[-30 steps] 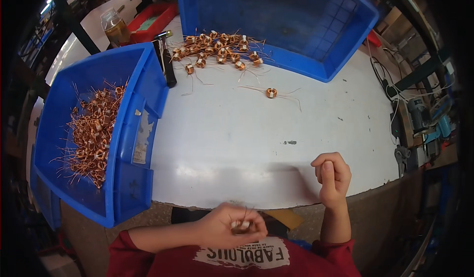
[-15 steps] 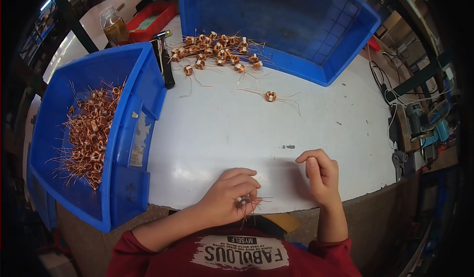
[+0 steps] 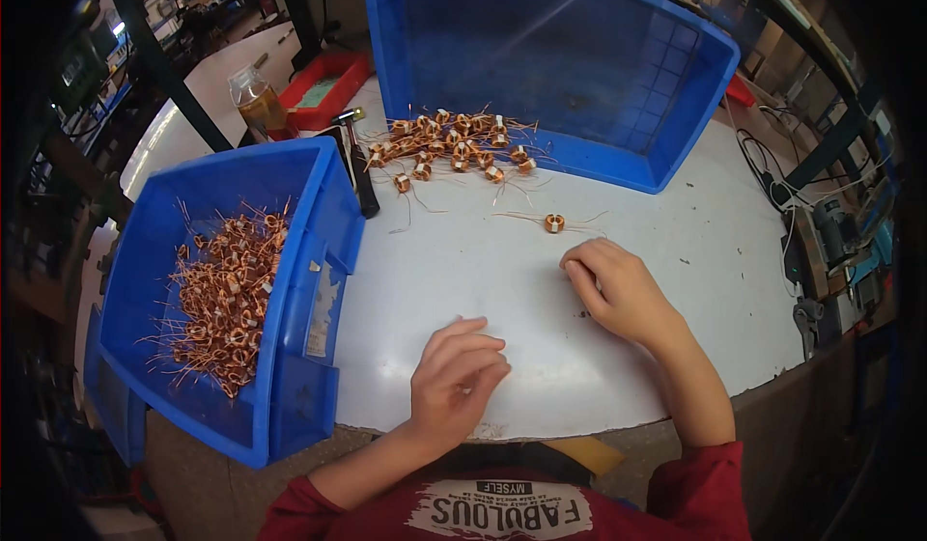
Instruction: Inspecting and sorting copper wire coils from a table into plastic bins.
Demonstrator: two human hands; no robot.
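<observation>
My left hand [image 3: 456, 379] is raised over the table's near edge. Its fingers are loosely bent and apart from each other, and no coil or wire shows in it. My right hand [image 3: 618, 288] is over the middle of the table, fingers curled and thumb close to the index finger, with nothing seen in its grip. Just beyond its knuckles lies a single copper-wound ring coil [image 3: 553, 223] with a white band and long wire leads. Farther back, a loose pile of similar coils [image 3: 454, 145] spreads in front of the tipped blue bin [image 3: 645, 172].
At left, a blue bin [image 3: 280, 348] holds a heap of copper coils [image 3: 227, 295]. Behind it stand a hammer [image 3: 359, 169], a jar of amber liquid [image 3: 259, 107] and a red tray [image 3: 333, 102]. Cables and a small motor [image 3: 832, 227] line the right edge of the white table [image 3: 425, 271].
The coil seen in my left hand is gone from view, and those fingers have loosened. My right hand has moved forward toward the lone coil. The whole view has shifted somewhat.
</observation>
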